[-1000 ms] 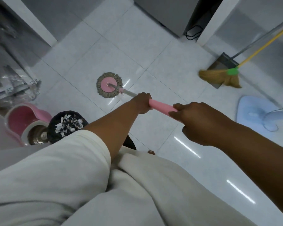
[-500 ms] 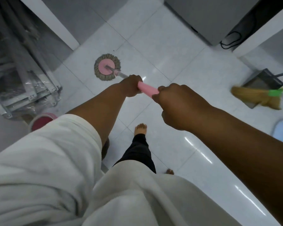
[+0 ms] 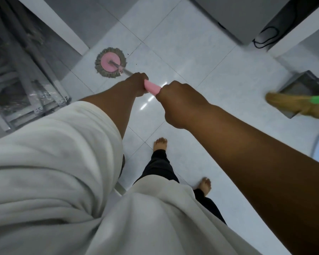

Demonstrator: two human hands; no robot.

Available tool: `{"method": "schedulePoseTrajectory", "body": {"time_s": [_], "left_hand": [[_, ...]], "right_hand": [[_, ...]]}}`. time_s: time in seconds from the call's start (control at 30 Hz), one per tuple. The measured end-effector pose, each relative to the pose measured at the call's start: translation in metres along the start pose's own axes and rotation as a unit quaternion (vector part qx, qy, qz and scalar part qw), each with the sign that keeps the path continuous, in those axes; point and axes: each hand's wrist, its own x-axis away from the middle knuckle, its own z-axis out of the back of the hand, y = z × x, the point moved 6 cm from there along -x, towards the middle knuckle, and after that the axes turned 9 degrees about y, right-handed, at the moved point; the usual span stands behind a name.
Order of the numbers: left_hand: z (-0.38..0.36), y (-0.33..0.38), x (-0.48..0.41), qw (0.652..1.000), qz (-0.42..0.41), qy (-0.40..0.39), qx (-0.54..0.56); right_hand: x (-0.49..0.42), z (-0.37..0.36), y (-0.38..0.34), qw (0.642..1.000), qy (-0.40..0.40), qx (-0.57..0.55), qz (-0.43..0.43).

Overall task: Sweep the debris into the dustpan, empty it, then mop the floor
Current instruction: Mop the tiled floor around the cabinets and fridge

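Mop head (image 3: 110, 62) pushed farther out than 0.5 s ago; now flat on floor (image 3: 191, 57) at 11 o'clock, near wall base. Left hand (image 3: 136, 84) and right hand (image 3: 180, 103) grip pink handle (image 3: 152, 89), fingers (image 3: 166, 91) clenched. Broom (image 3: 296, 105) and dustpan (image 3: 306, 85) at 3 o'clock. Judgement: keep head flat, overlap strokes.

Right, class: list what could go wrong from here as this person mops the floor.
The bare feet stand on glossy floor tiles; once wet, a slip seems possible.
The mop head is close to the metal frames and could snag.
The broom and dustpan resting at right could trip them.
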Motion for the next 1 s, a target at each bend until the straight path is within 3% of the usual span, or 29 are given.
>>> {"method": "schedulePoseTrajectory", "body": {"time_s": [0.13,0.23,0.57,0.77,1.0], "left_hand": [[-0.023,0.086,0.057,0.996,-0.086,-0.02,0.0],[-0.044,0.15,0.104,0.995,-0.086,-0.016,0.057],[-0.101,0.334,0.228,0.983,-0.179,-0.028,0.04],[-0.113,0.349,0.238,0.982,-0.185,-0.036,0.032],[-0.097,0.308,0.189,0.987,-0.158,-0.017,0.034]], "right_hand": [[0.091,0.014,0.042,1.0,-0.007,0.012,-0.006],[0.169,0.029,0.077,1.0,0.013,0.012,-0.026],[0.373,0.04,0.169,0.989,-0.072,0.071,-0.106],[0.392,0.037,0.172,0.99,-0.064,0.099,-0.077],[0.33,0.043,0.158,0.993,-0.052,0.096,-0.05]]}}
